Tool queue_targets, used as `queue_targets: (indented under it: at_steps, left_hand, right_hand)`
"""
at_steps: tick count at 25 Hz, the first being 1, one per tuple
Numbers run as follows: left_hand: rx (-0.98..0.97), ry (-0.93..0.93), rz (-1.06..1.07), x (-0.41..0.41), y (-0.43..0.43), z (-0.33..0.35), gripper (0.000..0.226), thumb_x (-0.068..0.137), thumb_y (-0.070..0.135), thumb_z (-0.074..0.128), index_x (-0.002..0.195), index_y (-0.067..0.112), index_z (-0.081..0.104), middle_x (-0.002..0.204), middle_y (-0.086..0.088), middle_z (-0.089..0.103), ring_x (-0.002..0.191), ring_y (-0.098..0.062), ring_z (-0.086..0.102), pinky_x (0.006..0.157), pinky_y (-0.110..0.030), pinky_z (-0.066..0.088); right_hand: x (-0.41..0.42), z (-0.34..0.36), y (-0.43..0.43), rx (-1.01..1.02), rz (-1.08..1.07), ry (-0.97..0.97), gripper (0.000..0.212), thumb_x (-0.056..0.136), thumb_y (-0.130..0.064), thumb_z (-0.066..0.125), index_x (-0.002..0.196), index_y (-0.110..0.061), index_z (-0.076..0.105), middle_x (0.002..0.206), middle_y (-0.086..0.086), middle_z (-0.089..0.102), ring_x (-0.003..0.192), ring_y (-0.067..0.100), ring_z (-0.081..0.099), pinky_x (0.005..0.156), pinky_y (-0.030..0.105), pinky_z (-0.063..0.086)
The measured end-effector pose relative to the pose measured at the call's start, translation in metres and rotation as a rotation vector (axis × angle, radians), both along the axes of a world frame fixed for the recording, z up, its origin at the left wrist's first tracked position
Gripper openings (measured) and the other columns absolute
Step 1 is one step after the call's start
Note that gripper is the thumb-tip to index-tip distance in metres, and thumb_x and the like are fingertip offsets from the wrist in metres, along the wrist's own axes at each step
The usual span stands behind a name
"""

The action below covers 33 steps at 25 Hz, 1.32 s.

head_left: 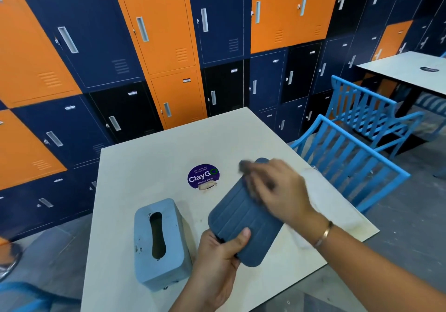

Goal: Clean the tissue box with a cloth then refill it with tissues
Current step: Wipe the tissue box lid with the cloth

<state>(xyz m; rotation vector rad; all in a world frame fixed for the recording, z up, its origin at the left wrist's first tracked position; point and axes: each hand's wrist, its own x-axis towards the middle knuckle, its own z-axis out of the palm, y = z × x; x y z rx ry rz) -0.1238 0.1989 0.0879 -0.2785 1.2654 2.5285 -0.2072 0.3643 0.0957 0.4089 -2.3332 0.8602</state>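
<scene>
Beside the tissue box (160, 244), round sticker (203, 176), blue chairs (350, 164), lockers (169, 34)

The single view comes from a wide-angle camera on the person's head, facing forward and down. It sits close above the counter (144, 166), which fills the lower middle of the frame with its far corner pointing to upper centre. The left hand (217, 256) enters from the bottom edge and the right hand (277, 191) from the lower right, both near the lens. Lockers (169, 34) farther off span the top half, their lines bent by the lens.
</scene>
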Motion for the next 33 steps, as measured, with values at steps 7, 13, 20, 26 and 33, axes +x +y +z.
queue_targets:
  at_steps: [7, 13, 20, 26, 33]
  left_hand:
    - [0.003, -0.08, 0.092, -0.002, -0.006, -0.002, 0.041, 0.09, 0.031, 0.06, 0.117, 0.001, 0.069, 0.114, -0.025, 0.073, 0.109, -0.034, 0.071, 0.094, -0.044, 0.055]
    - [-0.06, -0.252, 0.232, -0.002, 0.001, -0.005, 0.059, 0.083, 0.052, 0.073, 0.116, 0.003, 0.072, 0.102, -0.02, 0.075, 0.08, -0.036, 0.072, 0.058, -0.034, 0.055]
    - [-0.105, -0.167, 0.293, -0.002, 0.012, 0.007, 0.035, 0.085, 0.027, 0.073, 0.114, 0.009, 0.069, 0.106, -0.009, 0.079, 0.093, -0.024, 0.077, 0.077, -0.042, 0.063]
    - [-0.176, -0.201, 0.351, -0.012, 0.026, -0.003, 0.06, 0.078, 0.058, 0.07, 0.09, -0.001, 0.068, 0.079, -0.017, 0.071, 0.07, -0.027, 0.073, 0.072, -0.04, 0.058]
    - [-0.132, -0.24, 0.476, -0.026, 0.043, -0.01, 0.079, 0.074, 0.074, 0.072, 0.106, 0.001, 0.072, 0.105, -0.017, 0.076, 0.105, -0.033, 0.074, 0.098, -0.054, 0.054]
  right_hand:
    - [0.059, -0.02, -0.043, -0.014, 0.329, -0.093, 0.026, 0.092, -0.018, 0.068, 0.117, -0.025, 0.073, 0.094, -0.011, 0.068, 0.086, 0.012, 0.056, 0.074, 0.033, 0.05]
    - [0.083, -0.03, -0.034, 0.122, 0.482, -0.151, 0.02, 0.09, -0.022, 0.072, 0.11, -0.027, 0.073, 0.09, -0.012, 0.066, 0.082, 0.012, 0.054, 0.071, 0.03, 0.046]
    - [0.001, 0.004, 0.02, 0.036, -0.225, -0.153, 0.021, 0.092, -0.023, 0.065, 0.109, -0.031, 0.075, 0.088, -0.007, 0.07, 0.088, 0.021, 0.062, 0.067, 0.034, 0.049]
    - [0.044, -0.019, -0.016, 0.091, 0.352, -0.174, 0.024, 0.091, -0.028, 0.068, 0.113, -0.032, 0.074, 0.087, -0.014, 0.07, 0.08, 0.012, 0.056, 0.07, 0.027, 0.047]
    - [0.045, -0.016, -0.048, -0.035, 0.147, -0.198, 0.023, 0.094, -0.033, 0.056, 0.112, -0.039, 0.07, 0.092, -0.017, 0.074, 0.084, 0.011, 0.056, 0.07, 0.035, 0.052]
